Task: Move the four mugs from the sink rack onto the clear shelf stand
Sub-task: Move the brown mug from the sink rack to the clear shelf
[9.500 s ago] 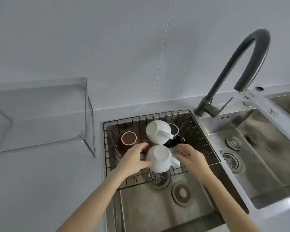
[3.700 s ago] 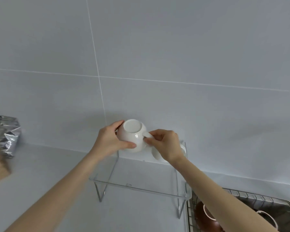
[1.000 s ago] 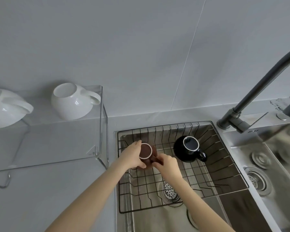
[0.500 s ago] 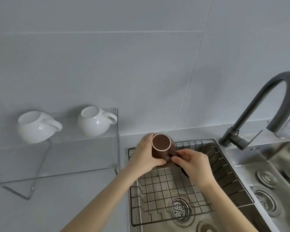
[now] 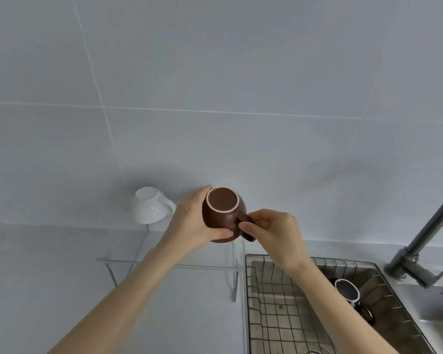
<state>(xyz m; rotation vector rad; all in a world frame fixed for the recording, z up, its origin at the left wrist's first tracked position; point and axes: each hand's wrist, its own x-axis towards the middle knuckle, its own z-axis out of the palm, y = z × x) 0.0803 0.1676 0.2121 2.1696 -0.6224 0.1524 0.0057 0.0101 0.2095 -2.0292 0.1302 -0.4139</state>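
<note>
1. The brown mug (image 5: 221, 221) is round-bodied and matte, upside down, with its pale-ringed base facing up and its handle pointing right.
2. The left hand (image 5: 193, 223) wraps the mug's left side, fingers curled behind it and the thumb pressed across the front near the rim.
3. The right hand (image 5: 274, 231) pinches the handle, thumb and fingertips closed on it.
4. The mug is held in the air above the right end of the clear stand (image 5: 169, 264), close to the tiled wall (image 5: 215, 98); whether it touches the stand cannot be told.
5. A white mug (image 5: 150, 206) sits upside down on the stand's left part, its handle pointing right toward the left hand, a small gap between them.
6. The stand's right edge lies just beside the rack (image 5: 279, 315) rim, and its front edge runs under the left forearm.
7. Open stand surface shows under and in front of the brown mug, between the white mug and the right edge.
8. A black mug (image 5: 351, 295) rests in the rack at the right, partly hidden by the right forearm.
9. The faucet (image 5: 425, 241) rises at the far right, well apart from both hands.
10. The counter (image 5: 49, 290) left of the stand lies bare.
</note>
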